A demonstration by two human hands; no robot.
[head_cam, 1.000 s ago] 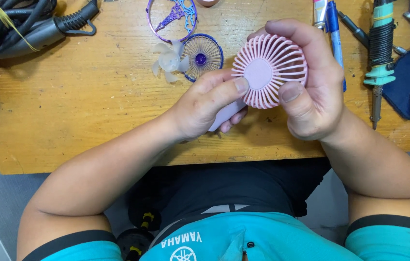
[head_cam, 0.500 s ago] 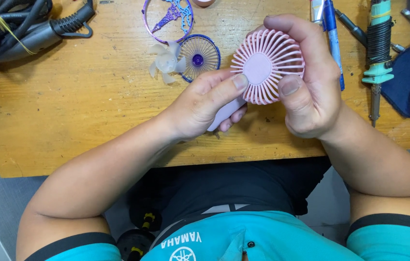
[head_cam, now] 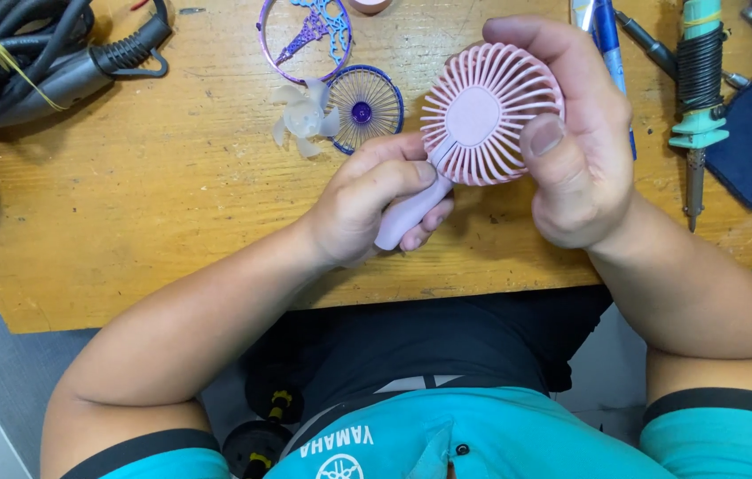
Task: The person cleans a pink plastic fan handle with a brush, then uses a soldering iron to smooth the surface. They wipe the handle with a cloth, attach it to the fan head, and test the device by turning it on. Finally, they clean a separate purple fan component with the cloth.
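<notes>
Both hands hold a small pink handheld fan (head_cam: 489,115) above the near edge of the wooden workbench (head_cam: 172,213). The left hand (head_cam: 372,200) is curled closed around the fan's handle, which pokes out below its fingers. The right hand (head_cam: 575,151) cups the round grille from the right, thumb pressed on its face, fingers wrapped over the top rim. A blue grille (head_cam: 364,108) and a clear fan blade (head_cam: 303,117) lie just beyond the left hand.

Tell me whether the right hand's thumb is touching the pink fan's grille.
Touching. The head view shows the right hand wrapped around the pink fan, its thumb pressed flat on the grille's ribs.
</notes>
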